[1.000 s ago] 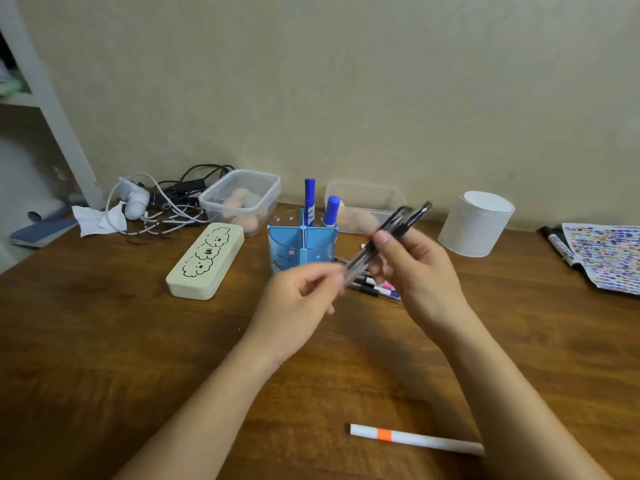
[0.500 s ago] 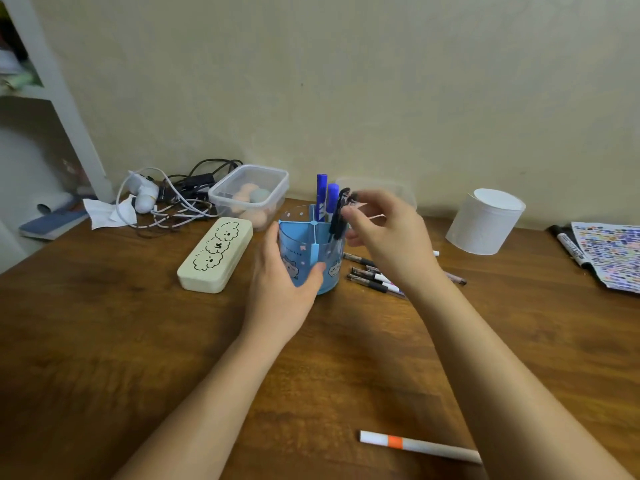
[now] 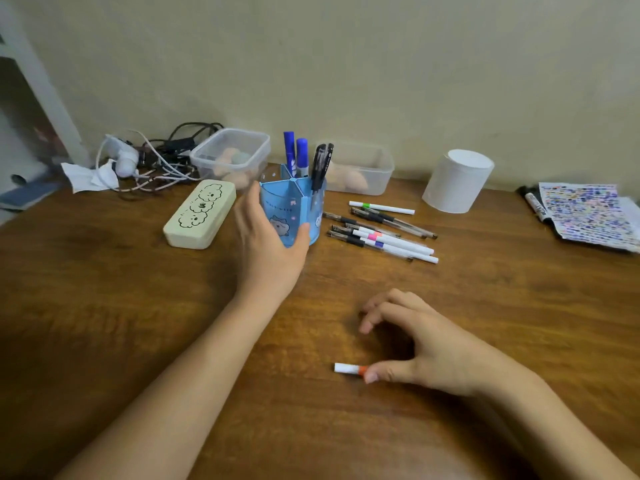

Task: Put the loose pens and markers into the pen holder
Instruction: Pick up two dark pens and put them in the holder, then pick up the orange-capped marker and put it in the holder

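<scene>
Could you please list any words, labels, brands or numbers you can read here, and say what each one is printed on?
None can be read for certain.
Blue pen holder: a short line of dark lettering near its rim, too blurred to read.
Black pens standing in the holder: white print on the barrels, too small to read.
Black marker at far right: label print, illegible.
Sheet beside it: rows of coloured marks, not readable.
Cream case: cartoon drawings only, no text.

Two hands [image 3: 273, 251], one pen holder [image 3: 294, 213], two blue markers [image 3: 289, 150].

head camera looks forward and down, close over the desk [image 3: 104, 306] (edges probably bowed).
</scene>
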